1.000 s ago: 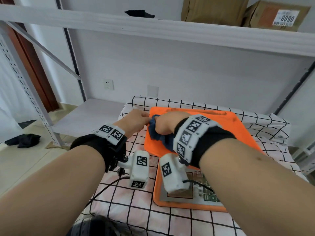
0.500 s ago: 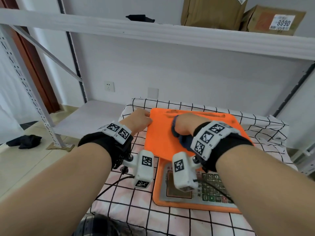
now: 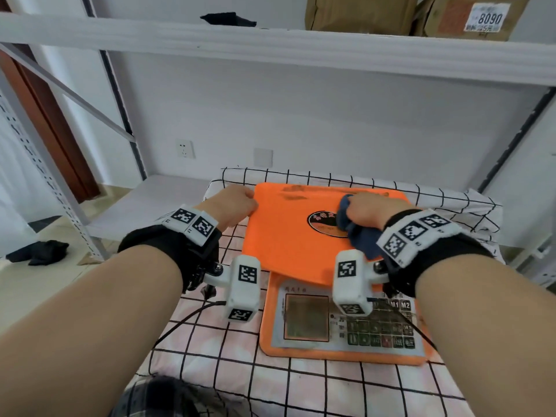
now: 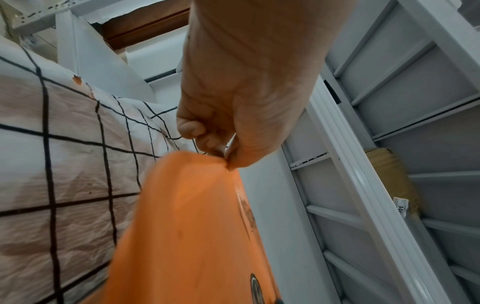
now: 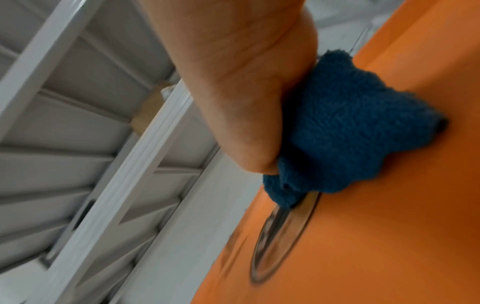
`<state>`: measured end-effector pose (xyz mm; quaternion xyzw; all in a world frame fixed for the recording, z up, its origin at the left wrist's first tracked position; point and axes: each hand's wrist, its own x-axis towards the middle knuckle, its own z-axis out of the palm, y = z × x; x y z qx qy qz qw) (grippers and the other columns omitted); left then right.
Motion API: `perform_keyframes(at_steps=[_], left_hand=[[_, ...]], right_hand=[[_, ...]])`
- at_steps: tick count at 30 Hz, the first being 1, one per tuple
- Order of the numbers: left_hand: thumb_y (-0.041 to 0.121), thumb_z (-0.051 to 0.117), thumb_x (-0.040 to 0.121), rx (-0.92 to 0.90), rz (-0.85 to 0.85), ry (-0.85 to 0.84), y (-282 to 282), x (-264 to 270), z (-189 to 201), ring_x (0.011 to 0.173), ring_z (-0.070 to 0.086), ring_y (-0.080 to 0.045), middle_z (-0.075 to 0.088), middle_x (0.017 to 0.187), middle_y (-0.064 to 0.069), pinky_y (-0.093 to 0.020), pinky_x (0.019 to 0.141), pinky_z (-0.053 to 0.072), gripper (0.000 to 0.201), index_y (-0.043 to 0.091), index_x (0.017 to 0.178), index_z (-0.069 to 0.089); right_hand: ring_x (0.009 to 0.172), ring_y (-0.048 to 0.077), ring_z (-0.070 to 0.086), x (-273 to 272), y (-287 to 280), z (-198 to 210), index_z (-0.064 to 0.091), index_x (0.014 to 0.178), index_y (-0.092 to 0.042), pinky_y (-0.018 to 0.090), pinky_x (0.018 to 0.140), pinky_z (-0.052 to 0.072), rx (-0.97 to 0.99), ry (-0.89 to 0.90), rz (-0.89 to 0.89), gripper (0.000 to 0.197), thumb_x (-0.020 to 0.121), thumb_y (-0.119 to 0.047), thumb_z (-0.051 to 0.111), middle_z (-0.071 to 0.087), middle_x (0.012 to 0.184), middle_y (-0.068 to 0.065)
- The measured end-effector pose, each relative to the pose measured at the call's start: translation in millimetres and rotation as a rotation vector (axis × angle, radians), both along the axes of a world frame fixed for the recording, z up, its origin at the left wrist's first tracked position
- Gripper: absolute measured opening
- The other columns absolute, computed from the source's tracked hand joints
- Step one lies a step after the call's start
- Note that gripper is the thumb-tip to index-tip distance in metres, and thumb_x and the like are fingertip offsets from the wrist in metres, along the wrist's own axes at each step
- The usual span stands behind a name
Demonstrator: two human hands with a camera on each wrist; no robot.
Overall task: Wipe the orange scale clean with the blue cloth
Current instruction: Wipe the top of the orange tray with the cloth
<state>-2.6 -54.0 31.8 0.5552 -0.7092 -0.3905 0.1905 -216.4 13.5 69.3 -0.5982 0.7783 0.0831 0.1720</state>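
Observation:
The orange scale [image 3: 288, 236] sits on a checked cloth, its platform toward the wall and its keypad panel [image 3: 349, 323] toward me. My left hand [image 3: 237, 203] grips the platform's far left corner, fingers curled round the edge [image 4: 207, 144]. My right hand [image 3: 367, 209] clutches the bunched blue cloth [image 3: 358, 233] and presses it onto the platform's right side, beside the dark oval logo [image 3: 322, 221]. In the right wrist view the blue cloth [image 5: 345, 127] bulges from my fist against the orange scale [image 5: 376, 226]. Dark smudges [image 3: 294, 192] mark the platform's far edge.
A black-and-white checked cloth [image 3: 210, 341] covers the table. A white shelf beam [image 3: 270, 46] runs overhead with cardboard boxes [image 3: 361, 13] on it. A low white shelf [image 3: 144, 203] lies to the left. A black cable [image 3: 186, 317] trails across the cloth.
My right hand has swept the blue cloth from the platform's left side across to its right side, uncovering the oval logo. My left hand stays at the far left corner.

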Motion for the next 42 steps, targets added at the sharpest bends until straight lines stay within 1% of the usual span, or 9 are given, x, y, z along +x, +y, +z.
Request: perform_keyframes(at_steps=[6,11,15,21,24,30,36,39,42], left_hand=[[-0.002,0.042,0.086,0.035,0.008,0.054,-3,1,0,0.051,0.029,-0.015,0.038,0.066,-0.005,-0.021,0.043,0.023,0.015,0.007,0.088,0.054],[-0.005,0.041,0.085,0.043,0.001,0.062,-2,3,-2,0.05,0.028,-0.015,0.04,0.068,-0.008,-0.018,0.042,0.02,0.022,0.013,0.093,0.051],[-0.004,0.039,0.085,0.021,0.023,0.067,2,1,-2,0.05,0.027,-0.016,0.036,0.067,-0.006,-0.02,0.042,0.02,0.023,0.014,0.093,0.051],[-0.001,0.038,0.083,0.024,0.03,0.052,4,0,-1,0.051,0.028,-0.016,0.035,0.069,-0.007,-0.021,0.044,0.021,0.02,0.013,0.087,0.052],[-0.001,0.04,0.086,0.037,0.034,0.099,7,2,0,0.052,0.03,-0.015,0.039,0.069,-0.004,-0.022,0.046,0.023,0.022,0.01,0.091,0.058],[0.003,0.045,0.091,0.101,0.033,0.184,6,7,-2,0.052,0.031,-0.012,0.045,0.068,0.0,-0.022,0.047,0.021,0.024,0.016,0.096,0.064],[0.006,0.047,0.093,0.096,0.031,0.196,5,10,-3,0.05,0.03,-0.011,0.045,0.067,-0.001,-0.019,0.043,0.022,0.021,0.015,0.098,0.066],[0.003,0.046,0.09,0.045,0.021,0.14,4,9,-3,0.052,0.029,-0.013,0.044,0.069,-0.005,-0.019,0.042,0.022,0.023,0.006,0.105,0.064],[0.0,0.046,0.087,0.002,-0.006,0.092,5,6,-1,0.051,0.027,-0.014,0.042,0.075,-0.011,-0.017,0.039,0.021,0.018,0.01,0.094,0.059]], right_hand=[[0.1,0.024,0.058,33,-12,-13,0.07,0.094,-0.013,0.029,0.092,0.043,-0.012,0.013,0.085,0.021,0.081,-0.014,0.053,0.066,0.109,0.007],[0.118,0.033,0.046,96,-25,-33,0.048,0.127,-0.015,0.047,0.099,0.041,-0.003,-0.014,0.208,0.044,0.084,-0.022,0.046,0.045,0.135,0.012],[0.113,0.025,0.05,72,-11,-19,0.051,0.097,-0.034,0.043,0.104,0.04,-0.128,-0.148,0.243,0.02,0.093,-0.016,0.043,0.052,0.131,0.01],[0.085,0.025,0.048,23,2,1,0.044,0.065,-0.016,0.031,0.077,0.038,0.022,0.018,0.044,0.025,0.089,-0.011,0.045,0.054,0.092,0.011],[0.078,0.025,0.053,36,3,2,0.057,0.078,-0.012,0.028,0.069,0.041,0.036,0.117,0.045,0.017,0.09,-0.02,0.048,0.058,0.089,0.009],[0.123,0.031,0.046,100,-8,-2,0.044,0.134,-0.008,0.04,0.105,0.038,0.001,0.07,0.354,0.04,0.095,-0.013,0.042,0.046,0.138,0.01],[0.127,0.027,0.043,107,-20,5,0.04,0.136,-0.01,0.034,0.101,0.035,-0.016,0.136,0.425,0.037,0.1,-0.014,0.036,0.046,0.137,0.01],[0.118,0.02,0.044,110,-26,10,0.049,0.114,-0.007,0.031,0.094,0.034,0.063,0.105,0.397,0.023,0.1,-0.011,0.033,0.052,0.116,0.007],[0.11,0.02,0.047,106,-26,11,0.053,0.11,-0.009,0.031,0.095,0.037,0.026,-0.018,0.36,0.02,0.097,-0.008,0.038,0.051,0.123,0.008]])
